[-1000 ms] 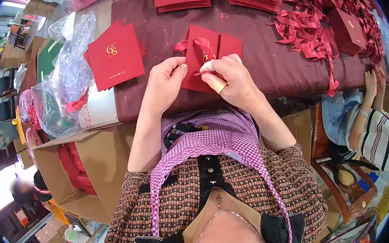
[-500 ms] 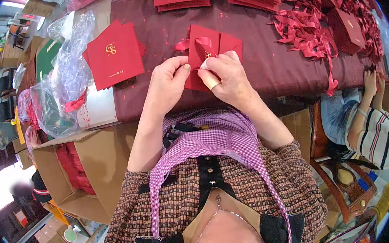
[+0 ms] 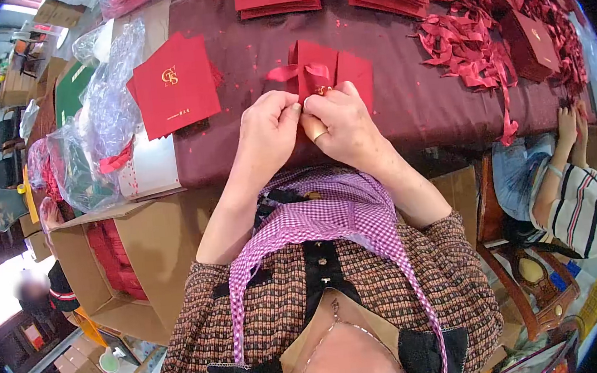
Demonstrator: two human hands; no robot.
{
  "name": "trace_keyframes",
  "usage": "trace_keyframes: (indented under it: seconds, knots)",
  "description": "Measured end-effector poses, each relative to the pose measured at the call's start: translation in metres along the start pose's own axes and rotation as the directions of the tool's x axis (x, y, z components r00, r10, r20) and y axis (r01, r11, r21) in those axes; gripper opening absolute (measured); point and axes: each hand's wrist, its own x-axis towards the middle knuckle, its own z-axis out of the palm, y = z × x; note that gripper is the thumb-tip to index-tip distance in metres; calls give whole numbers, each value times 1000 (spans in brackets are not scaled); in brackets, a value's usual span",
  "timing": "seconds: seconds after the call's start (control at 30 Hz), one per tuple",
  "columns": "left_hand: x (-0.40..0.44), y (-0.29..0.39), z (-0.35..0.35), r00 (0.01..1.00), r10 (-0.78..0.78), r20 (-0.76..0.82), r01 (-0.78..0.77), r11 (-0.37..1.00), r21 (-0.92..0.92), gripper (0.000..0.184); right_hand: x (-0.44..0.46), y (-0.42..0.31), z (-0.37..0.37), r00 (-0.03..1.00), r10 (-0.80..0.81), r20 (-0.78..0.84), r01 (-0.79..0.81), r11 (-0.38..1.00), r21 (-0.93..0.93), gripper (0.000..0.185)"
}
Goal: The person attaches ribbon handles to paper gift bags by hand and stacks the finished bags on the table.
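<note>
A deep-red, crisp-edged paper envelope (image 3: 356, 80) with a glossy, looped red ribbon (image 3: 316, 72) lies on the desk (image 3: 407, 122), against smooth maroon cloth (image 3: 226, 147). The right hand (image 3: 342, 121) pinches the ribbon; what the left hand's (image 3: 269, 128) curled fingers hold cannot be told. Clearly apart half a second ago, the hands now nearly meet.

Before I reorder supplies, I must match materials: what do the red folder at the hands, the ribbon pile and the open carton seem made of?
Red folder: probably matte card stock; crisp edges, dull surface.
Ribbon pile: likely satin-type fabric, perhaps synthetic; limp curls, soft sheen.
Open carton: apparently matte cardboard; plain brown, stiff flat panels.
</note>
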Motion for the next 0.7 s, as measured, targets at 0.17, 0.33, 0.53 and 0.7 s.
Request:
trace_keyframes:
  seconds: [0.17,0.33,0.53,0.7]
  knots:
    - [1,-4,-7,999,-2,34,7,988,-152,17,4,3,-16,992,81,99,-91,990,103,11]
    - [4,-11,-14,979,122,165,-86,974,-211,20,4,4,-24,989,86,120,-105,981,160,11]
    - [6,-11,-12,952,233,196,-211,969,-128,11,0,5,-26,987,-22,157,20,1000,17,13]
    - [6,-1,-13,933,275,233,-251,959,-129,9,20,-5,-77,956,80,282,-118,986,119,26]
